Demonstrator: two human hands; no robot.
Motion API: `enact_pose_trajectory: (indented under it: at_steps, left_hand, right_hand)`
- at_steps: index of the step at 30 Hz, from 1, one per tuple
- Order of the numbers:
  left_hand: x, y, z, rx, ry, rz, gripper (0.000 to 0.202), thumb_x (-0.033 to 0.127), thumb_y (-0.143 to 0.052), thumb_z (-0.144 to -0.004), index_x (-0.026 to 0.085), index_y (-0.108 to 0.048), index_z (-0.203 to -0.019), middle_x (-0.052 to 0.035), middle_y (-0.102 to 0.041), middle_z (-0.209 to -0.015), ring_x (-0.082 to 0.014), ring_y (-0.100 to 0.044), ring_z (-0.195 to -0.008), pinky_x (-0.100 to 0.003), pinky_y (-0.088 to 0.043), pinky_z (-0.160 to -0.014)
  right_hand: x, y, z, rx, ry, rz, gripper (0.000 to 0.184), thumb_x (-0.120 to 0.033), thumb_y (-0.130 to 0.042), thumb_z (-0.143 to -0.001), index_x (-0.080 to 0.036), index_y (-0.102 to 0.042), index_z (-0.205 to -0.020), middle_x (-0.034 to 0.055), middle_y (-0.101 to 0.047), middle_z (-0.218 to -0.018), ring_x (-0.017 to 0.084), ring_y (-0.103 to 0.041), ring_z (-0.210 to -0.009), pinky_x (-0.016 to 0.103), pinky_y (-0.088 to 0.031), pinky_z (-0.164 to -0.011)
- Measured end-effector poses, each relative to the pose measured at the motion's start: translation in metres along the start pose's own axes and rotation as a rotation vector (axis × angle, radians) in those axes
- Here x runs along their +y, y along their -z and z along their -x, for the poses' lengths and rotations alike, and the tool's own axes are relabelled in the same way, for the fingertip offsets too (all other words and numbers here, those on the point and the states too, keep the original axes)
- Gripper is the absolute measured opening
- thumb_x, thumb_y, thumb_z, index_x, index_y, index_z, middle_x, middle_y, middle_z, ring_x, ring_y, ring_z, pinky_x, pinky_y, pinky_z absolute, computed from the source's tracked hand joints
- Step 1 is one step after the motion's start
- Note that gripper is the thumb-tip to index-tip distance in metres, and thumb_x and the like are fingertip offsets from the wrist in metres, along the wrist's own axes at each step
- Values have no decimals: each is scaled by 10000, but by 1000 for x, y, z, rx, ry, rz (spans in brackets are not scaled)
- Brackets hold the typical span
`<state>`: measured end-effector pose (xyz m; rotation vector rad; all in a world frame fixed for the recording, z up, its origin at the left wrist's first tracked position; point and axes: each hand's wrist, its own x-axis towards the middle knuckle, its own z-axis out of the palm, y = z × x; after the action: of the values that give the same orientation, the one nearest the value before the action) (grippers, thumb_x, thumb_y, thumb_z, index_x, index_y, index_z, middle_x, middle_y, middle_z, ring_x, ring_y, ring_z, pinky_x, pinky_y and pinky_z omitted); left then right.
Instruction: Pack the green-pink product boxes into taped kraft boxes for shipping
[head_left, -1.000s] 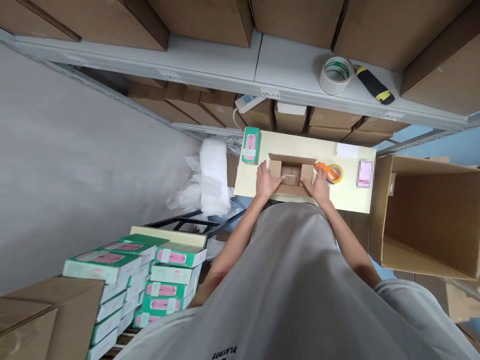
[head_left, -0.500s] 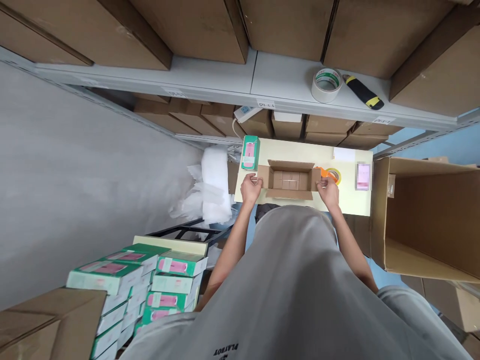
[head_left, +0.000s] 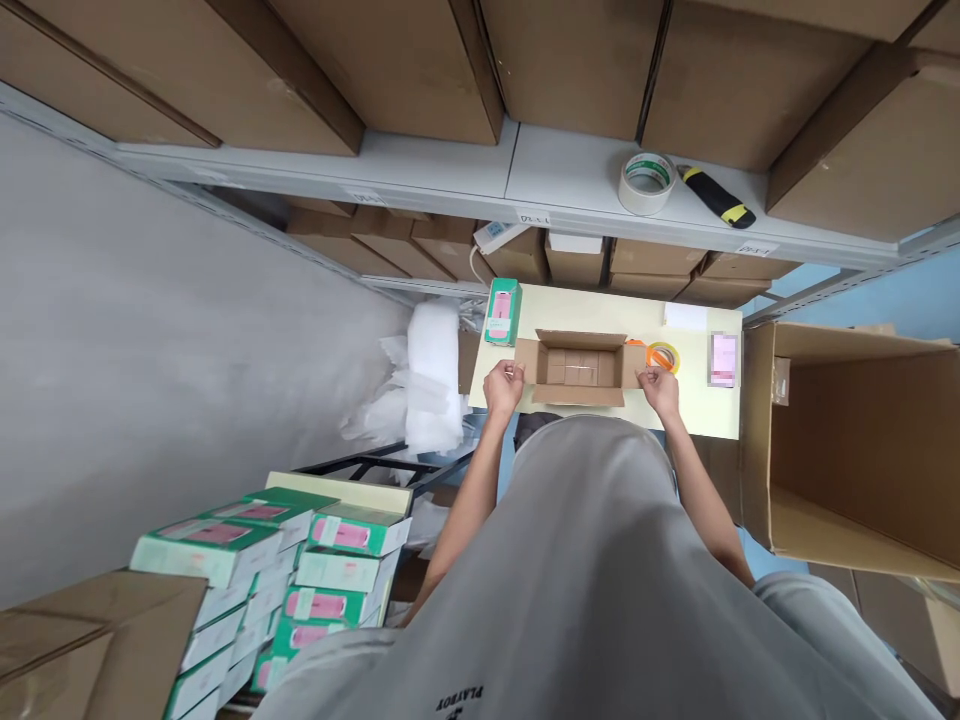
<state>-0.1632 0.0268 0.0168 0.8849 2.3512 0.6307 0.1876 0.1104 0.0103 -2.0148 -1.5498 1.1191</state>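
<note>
Landmark: small carton, open-topped, flaps spread, on table [head_left: 701, 405]. Far left of it and nearer the wearer: stacked green-and-white boxes [head_left: 259, 560]. Left of it, off the table: white wrap roll [head_left: 433, 375]. Just beyond its left end: green box with pink print [head_left: 502, 312], on the table. Left hand [head_left: 504, 385]: fingers pinching the carton's left end flap. Then the small carton [head_left: 580, 368] itself, bottom visible inside. Right hand [head_left: 660, 390]: fingers closed at its right end flap. Just right: yellow tape roll [head_left: 677, 359]. Well right: large open carton [head_left: 862, 450].
</note>
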Motion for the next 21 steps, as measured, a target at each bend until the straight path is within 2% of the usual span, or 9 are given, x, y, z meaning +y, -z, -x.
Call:
enact_pose_trajectory:
  at_steps: [5, 8, 12, 17, 21]
  left_hand:
    - [1, 8, 8, 19, -30, 66, 161, 387, -713, -951, 236, -758, -983, -74, -852, -974, -255, -782, -894, -342, -549, -877]
    - [-5, 17, 19, 14, -16, 128, 177, 405, -734, -923, 234, -756, -963, -58, -835, -919, -243, -769, -859, -333, -550, -847]
    - [-19, 32, 37, 41, 9, 237, 209, 428, -765, -887, 224, -747, -931, -53, -811, -867, -233, -752, -822, -333, -565, -834]
    - [-33, 56, 53, 60, 29, 392, 256, 461, -780, -867, 213, -732, -905, -61, -790, -857, -226, -740, -816, -332, -589, -815]
    - [-44, 75, 63, 141, 14, 504, 298, 489, -782, -859, 206, -745, -945, -57, -774, -843, -219, -731, -805, -330, -599, -795]
  right_hand:
    - [2, 5, 0, -21, 40, -107, 406, -641, -759, -849, -246, -690, -788, 114, -813, -818, 317, -786, -826, 431, -623, -848]
    - [5, 5, 3, -33, 27, -182, 519, -742, -801, -785, -231, -711, -798, 123, -810, -826, 301, -770, -802, 439, -634, -833]
    - [2, -1, 12, -138, 43, -273, 704, -908, -826, -697, -217, -728, -795, 110, -788, -764, 281, -744, -751, 432, -663, -748]
    - [-20, -17, 28, -217, 57, -363, 850, -1038, -799, -643, -209, -740, -818, 51, -724, -722, 238, -707, -686, 435, -711, -698]
    - [-49, -26, 42, -240, 126, -377, 882, -1075, -786, -615, -215, -723, -802, 22, -674, -688, 210, -669, -654, 440, -732, -709]
